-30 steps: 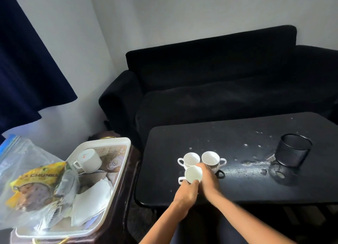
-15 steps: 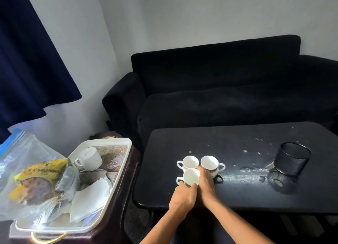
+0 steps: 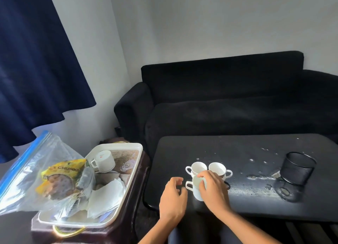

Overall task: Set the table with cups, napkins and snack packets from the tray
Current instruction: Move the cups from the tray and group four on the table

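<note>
Three white cups stand close together near the front left of the black table. My right hand grips the nearest cup at its rim and side. The two other cups stand just behind it. My left hand hovers beside that cup's handle, fingers loosely curled, holding nothing. On the left, a white tray holds a fourth cup lying on its side, white napkins and a clear zip bag with yellow snack packets.
A black mesh holder stands at the table's right, with pale stains on the top around it. A black sofa runs behind the table. The tray rests on a dark side table. A blue curtain hangs at the left.
My left hand has let go of the nearest cup and drawn back to the left. My right hand has closed over that cup's rim. The view has tilted up.
</note>
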`<state>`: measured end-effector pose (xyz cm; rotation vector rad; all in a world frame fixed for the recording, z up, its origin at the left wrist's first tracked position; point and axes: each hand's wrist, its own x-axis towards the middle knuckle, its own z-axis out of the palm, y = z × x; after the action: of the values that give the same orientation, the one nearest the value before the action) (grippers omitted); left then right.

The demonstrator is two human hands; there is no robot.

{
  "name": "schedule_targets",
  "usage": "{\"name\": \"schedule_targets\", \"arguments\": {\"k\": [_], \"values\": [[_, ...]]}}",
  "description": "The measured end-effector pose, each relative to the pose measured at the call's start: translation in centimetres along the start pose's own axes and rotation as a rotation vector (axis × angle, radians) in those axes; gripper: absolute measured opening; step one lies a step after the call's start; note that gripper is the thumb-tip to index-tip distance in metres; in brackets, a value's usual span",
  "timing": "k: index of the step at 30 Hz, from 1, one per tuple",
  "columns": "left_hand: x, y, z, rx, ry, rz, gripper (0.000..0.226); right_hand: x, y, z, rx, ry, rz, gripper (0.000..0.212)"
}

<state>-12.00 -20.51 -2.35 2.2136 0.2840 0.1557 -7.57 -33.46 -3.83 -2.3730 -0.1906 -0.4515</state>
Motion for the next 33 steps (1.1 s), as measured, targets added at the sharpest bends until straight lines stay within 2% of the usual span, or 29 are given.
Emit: {"name": "schedule_targets", "arguments": {"k": [6, 10, 14, 17, 21, 28, 33], "values": [[2.6, -3.6, -6.9, 0.263, 0.130, 0.144, 0.043, 1.9, -3.8, 1.1, 0.021, -0.042, -0.146, 0.018], [4.6, -7.0, -11.4, 0.451, 0.239, 0.033, 0.051, 4.3, -7.9, 3.5, 0.029, -0.112, -0.257, 0.021], [6.0, -9.5, -13.4, 0.479, 0.264, -0.035, 0.056, 7.2, -13.4, 7.8, 0.045, -0.236, -0.373, 0.018], [6.0, -11.2, -13.4, 0.514, 0.166, -0.131, 0.064, 9.4, -18.0, 12.1, 0.004, -0.400, -0.404, 0.023], [5.4, -12.6, -12.3, 0.505, 0.040, -0.229, 0.069, 11.1, -23.0, 17.1, -0.183, -0.616, -0.473, 0.049], [5.4, -13.5, -11.6, 0.534, 0.096, -0.182, 0.071, 12.1, -25.7, 22.2, -0.229, -0.722, -0.376, 0.069], [5.5, -13.6, -11.5, 0.523, 0.108, -0.183, 0.071, 11.1, -24.9, 22.5, -0.091, -0.619, -0.315, 0.065]]}}
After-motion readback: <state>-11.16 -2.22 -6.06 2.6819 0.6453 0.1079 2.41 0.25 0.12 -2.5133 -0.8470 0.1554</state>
